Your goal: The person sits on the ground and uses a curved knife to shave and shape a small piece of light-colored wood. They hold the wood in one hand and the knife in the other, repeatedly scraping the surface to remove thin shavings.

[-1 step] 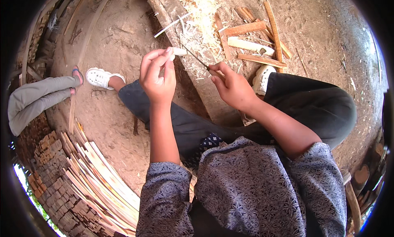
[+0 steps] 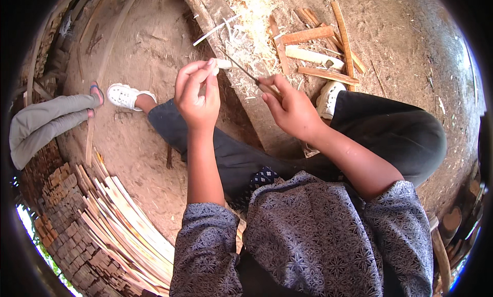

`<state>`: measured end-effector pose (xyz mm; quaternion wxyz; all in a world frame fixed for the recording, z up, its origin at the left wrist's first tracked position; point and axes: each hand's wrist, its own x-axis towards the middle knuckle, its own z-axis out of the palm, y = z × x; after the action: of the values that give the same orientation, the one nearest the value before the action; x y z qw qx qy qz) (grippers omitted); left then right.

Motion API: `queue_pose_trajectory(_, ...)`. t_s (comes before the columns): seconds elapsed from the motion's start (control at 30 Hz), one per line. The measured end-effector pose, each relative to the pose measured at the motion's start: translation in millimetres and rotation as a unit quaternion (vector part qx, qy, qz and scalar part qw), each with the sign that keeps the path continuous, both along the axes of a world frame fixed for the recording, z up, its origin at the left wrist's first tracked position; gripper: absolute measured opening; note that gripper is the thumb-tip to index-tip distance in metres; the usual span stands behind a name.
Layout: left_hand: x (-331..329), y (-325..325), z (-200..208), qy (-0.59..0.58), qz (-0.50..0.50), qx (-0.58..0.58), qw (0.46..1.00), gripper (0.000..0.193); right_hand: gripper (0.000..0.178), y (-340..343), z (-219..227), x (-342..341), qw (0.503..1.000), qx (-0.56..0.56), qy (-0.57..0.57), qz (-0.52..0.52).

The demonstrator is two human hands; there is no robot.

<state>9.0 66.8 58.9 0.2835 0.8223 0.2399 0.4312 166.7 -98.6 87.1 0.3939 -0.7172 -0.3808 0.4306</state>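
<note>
My left hand is closed, pinching a small pale piece of wood between thumb and fingertips. My right hand is wrapped round the handle of a knife. Its thin dark blade slants up and left, crossing at the outer end of the pale piece; whether the edge touches it I cannot tell. Both hands are above a long wooden plank between my legs. Curly wood shavings and a thin white strip lie at the plank's far end.
Offcuts of wood and a pale carved piece lie on the dirt floor beyond my right hand. Long slats and stacked blocks are at lower left. Another person's legs show at the left.
The knife and my right hand have shifted slightly, with the blade's tip now farther up and left. My left hand and the pale piece have barely moved.
</note>
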Motion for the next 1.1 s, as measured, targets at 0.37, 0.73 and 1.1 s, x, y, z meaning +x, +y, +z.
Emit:
queue_pose_trajectory(0.37, 5, 5, -7, -0.004, 0.002, 0.011, 1.0, 0.024, 0.029, 7, -15, -2, 0.996, 0.064, 0.055, -0.032)
queue_pose_trajectory(0.73, 12, 5, -8, -0.037, 0.026, 0.013, 0.999, 0.023, 0.029, 15, 2, 9, 0.998, 0.012, 0.059, -0.004)
queue_pose_trajectory(1.1, 17, 2, -10, -0.051, 0.029, 0.023, 0.998, 0.026, 0.028, 16, -27, 3, 0.998, 0.038, -0.044, 0.007)
